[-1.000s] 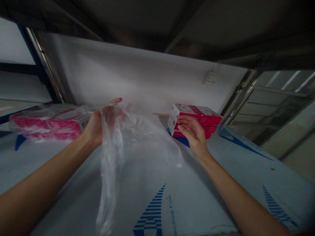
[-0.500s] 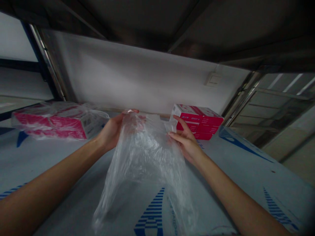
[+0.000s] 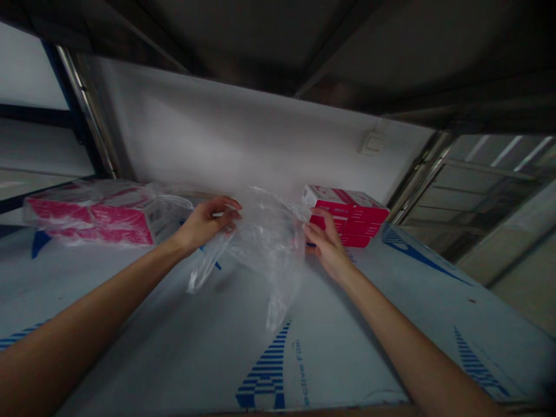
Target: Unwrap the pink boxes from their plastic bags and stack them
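Observation:
A clear plastic bag [image 3: 264,249] hangs crumpled between my two hands, above the film-covered table top. My left hand [image 3: 208,223] pinches one edge of the bag, and my right hand [image 3: 328,246] grips the other edge. Behind my left hand lies a pink-and-white box wrapped in clear plastic [image 3: 98,214]. Just beyond my right hand stands an unwrapped red-and-white box stack [image 3: 350,217], with the bag's corner nearly reaching it. I cannot tell whether that hand touches the boxes.
The table top is covered in a pale protective film [image 3: 174,330] with blue printing. A white wall [image 3: 238,133] with a small wall switch [image 3: 371,143] rises behind it. Metal uprights stand on both sides, and a dark shelf underside overhangs the scene.
The bag has risen and bunched up, and it hangs much shorter above the table. My left hand has closed more tightly on its edge, and the view has shifted slightly.

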{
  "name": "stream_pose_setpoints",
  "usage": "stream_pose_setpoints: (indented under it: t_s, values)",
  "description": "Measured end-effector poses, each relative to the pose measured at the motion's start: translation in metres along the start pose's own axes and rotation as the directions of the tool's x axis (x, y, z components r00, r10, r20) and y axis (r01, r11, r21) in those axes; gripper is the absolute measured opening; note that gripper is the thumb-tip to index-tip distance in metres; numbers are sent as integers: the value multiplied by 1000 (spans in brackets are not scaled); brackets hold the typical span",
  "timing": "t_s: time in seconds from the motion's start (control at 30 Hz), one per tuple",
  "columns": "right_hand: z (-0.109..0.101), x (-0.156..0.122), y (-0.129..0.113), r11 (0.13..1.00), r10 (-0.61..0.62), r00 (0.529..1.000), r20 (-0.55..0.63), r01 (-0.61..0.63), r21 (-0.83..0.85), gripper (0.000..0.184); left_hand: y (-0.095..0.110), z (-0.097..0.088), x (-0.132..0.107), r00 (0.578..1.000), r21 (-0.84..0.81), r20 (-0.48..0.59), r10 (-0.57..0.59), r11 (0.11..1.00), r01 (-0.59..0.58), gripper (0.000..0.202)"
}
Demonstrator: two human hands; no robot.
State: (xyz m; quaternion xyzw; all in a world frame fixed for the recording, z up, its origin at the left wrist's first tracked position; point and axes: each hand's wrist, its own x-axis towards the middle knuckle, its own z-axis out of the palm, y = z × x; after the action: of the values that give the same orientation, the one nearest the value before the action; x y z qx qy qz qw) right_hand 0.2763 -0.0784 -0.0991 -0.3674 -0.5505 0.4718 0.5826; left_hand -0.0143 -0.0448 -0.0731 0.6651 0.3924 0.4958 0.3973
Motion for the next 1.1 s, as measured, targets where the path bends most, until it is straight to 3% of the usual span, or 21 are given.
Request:
stream_pose_setpoints:
  t_s: [0.07, 0.13, 0.23, 0.33, 0.43, 0.5, 0.57, 0.6, 0.63, 0.77, 0.9, 1.0, 1.1]
  values:
    - [2, 0, 0, 999, 39, 995, 93, -36, -41, 70, -1, -3, 3, 998, 41, -59, 10, 999, -7, 26]
    - [7, 7, -2, 998, 11, 995, 99, -4, -68, 56, 5, -9, 10, 998, 46, -62, -3, 999, 6, 31]
    - [19, 36, -16, 993, -87, 996, 24, 89, -78, 36, 26, -24, 33, 999, 26, -39, -2, 1000, 3, 37]
    - [34, 79, -38, 983, -178, 982, -58, 175, -49, 34, 52, -44, 61, 998, 11, -46, 39, 999, -39, 37]
    - [46, 118, -49, 975, -206, 970, -132, 192, -108, 38, 60, -57, 81, 984, 25, -124, 130, 991, -128, 46]
    - [51, 134, -45, 947, -210, 961, -177, 155, -282, 43, 51, -58, 90, 975, 58, -156, 155, 987, -148, 51]
    - [53, 142, -31, 850, -201, 963, -181, 80, -520, 47, 33, -56, 98, 974, 112, -165, 157, 984, -140, 50]
    - [52, 145, -23, 817, -190, 965, -183, 52, -575, 46, 23, -54, 103, 976, 242, -159, 149, 964, -108, 45]
    - [51, 147, -13, 789, -178, 967, -183, 29, -614, 43, 12, -53, 108, 983, 397, -137, 125, 916, -61, 41]
    - [43, 147, 23, 670, -116, 978, -173, -52, -740, 34, -25, -47, 121, 995, 580, -68, 67, 815, -15, 33]
    - [38, 140, 51, 533, -81, 983, -163, -96, -840, 38, -52, -41, 121, 999, 723, -17, 39, 691, -15, 34]
    - [40, 136, 57, 458, -99, 984, -146, -86, -885, 47, -60, -38, 118, 1000, 801, 12, 18, 598, -20, 40]
    - [45, 141, 45, 413, -135, 983, -127, -60, -909, 47, -54, -33, 118, 999, 859, -12, 44, 511, -12, 46]
